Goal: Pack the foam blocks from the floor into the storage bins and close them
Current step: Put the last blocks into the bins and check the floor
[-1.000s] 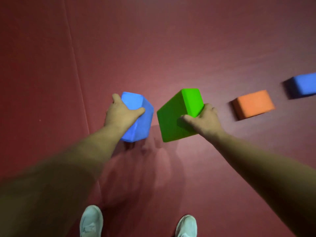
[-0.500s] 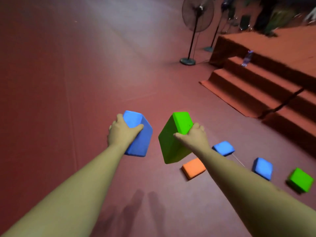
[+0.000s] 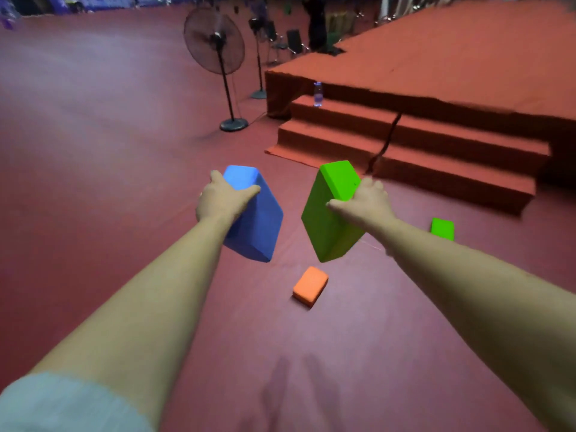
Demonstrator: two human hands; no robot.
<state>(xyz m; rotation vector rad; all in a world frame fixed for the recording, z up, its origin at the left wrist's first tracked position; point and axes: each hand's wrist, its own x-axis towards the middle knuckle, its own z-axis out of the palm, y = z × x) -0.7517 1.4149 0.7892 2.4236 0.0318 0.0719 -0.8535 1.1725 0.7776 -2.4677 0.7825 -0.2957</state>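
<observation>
Aloft, blue block tight in left hand, green block in right hand.

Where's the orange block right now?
Head view: the orange block lies on the red floor, centre, just below the gap between the held blue block and held green block.

Foam blocks, 4: 1 blue block, 1 orange block, 2 green, namely near green block and right green block. Far: 1 pedestal fan, 1 water bottle.
</observation>
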